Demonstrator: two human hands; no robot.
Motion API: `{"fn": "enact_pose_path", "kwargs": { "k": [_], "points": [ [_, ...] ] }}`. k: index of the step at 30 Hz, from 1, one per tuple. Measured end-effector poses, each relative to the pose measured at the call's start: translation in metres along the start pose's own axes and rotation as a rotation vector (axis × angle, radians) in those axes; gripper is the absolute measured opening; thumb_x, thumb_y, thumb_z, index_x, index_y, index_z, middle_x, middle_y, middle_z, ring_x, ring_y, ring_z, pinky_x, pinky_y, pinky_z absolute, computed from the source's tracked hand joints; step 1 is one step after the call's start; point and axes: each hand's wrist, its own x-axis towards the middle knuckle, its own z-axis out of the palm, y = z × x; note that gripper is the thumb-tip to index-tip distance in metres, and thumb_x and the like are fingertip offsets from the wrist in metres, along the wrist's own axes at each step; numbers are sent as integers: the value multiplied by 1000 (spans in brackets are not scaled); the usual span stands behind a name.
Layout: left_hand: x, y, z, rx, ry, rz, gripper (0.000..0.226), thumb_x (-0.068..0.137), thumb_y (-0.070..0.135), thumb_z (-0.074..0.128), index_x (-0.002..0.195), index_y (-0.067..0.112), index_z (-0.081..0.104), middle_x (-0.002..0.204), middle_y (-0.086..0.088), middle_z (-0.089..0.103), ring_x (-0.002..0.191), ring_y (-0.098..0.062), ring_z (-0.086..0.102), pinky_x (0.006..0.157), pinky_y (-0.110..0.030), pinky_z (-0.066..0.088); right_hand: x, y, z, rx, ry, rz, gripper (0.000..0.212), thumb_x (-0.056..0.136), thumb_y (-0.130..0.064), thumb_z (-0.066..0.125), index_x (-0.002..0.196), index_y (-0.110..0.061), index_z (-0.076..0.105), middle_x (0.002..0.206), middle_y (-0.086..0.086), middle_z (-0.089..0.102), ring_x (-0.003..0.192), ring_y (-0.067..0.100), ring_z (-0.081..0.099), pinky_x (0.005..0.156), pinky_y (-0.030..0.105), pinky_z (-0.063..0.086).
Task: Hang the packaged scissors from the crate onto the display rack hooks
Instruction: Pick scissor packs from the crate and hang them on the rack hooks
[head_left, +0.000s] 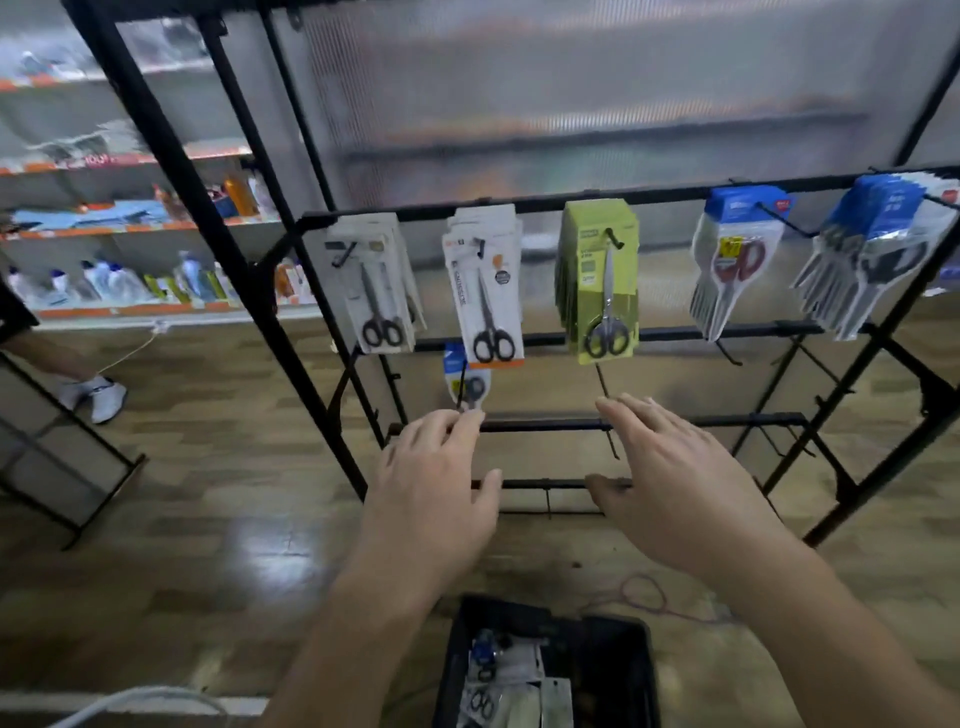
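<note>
The left hand (441, 483) reaches forward with its fingers nearly straight and its thumb spread wide. Its fingertips (470, 418) are at the lower edge of a small blue-topped clear pack of scissors (466, 382). I cannot tell whether they touch the pack or only come just beside it. The pack hangs from the second bar of the black metal display rack (205, 218).

The right hand (675, 478) is flat and wide, holding nothing. It is just right of the left hand, in front of the lower bars and below a bare black hook (602, 382).

On the far top bar hang, from left to right:
- white card packs (376, 291)
- white-and-orange card packs (485, 291)
- green card packs (600, 291)
- blue-topped packs with red-handled scissors (737, 260)
- blue-topped packs with dark-handled scissors (878, 249)

Nearest, on the wooden floor (208, 519), sits the black plastic crate (618, 654) with more packaged scissors (498, 675) lying inside.
</note>
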Motion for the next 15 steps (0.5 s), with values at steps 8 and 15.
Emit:
{"fn": "enact_pose_path", "kwargs": {
  "k": [8,15],
  "points": [
    [-26,-27,26,2,-107,89,57,102,46,46,155,32,28,158,6,35,149,-16,25,123,-37,21,-35,-34,31,-64,-98,127,72,98,-48,51,159,-30,15,168,-8,18,156,14,10,124,35,15],
    [-39,-32,56,0,-256,82,65,103,48,46,159,29,20,163,3,28,153,-19,17,126,-40,14,-41,-25,56,-99,-192,163,76,99,-53,48,161,-30,10,170,-4,14,157,18,9,124,37,17]
  ]
}}
